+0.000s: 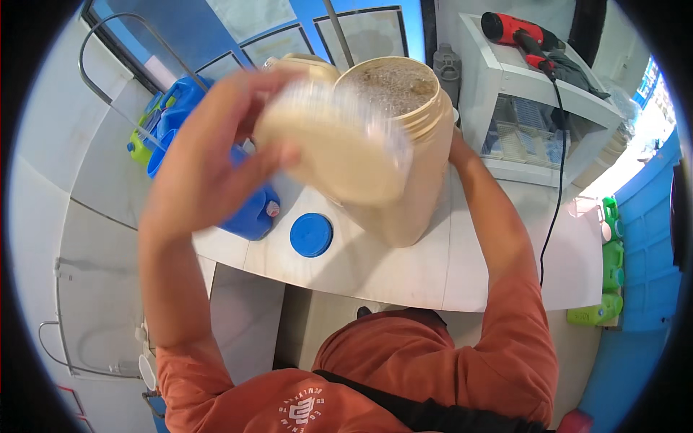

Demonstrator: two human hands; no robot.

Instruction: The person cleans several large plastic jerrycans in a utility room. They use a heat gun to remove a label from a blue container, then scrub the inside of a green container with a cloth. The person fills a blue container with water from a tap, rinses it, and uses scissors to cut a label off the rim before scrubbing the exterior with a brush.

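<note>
My left hand (216, 146) grips a cream plastic screw lid (341, 146) by its edge; both are blurred. The lid is tilted in front of a tall cream plastic drum (417, 178), partly covering its wall. The drum's mouth is uncovered and shows foamy, bubbly contents (395, 86). My right hand (459, 138) reaches to the far right side of the drum; its fingers are hidden behind it, so the grip cannot be told. A round blue lid (311, 234) lies on the white tiled counter (346, 276), left of the drum's base.
Blue jugs (246, 216) stand at the left, below a curved metal tap (116, 19). Another cream container (306, 66) is behind the drum. At the right, a red heat gun (514, 30) rests on a white cabinet (482, 59), its black cord (560, 162) hanging across the counter.
</note>
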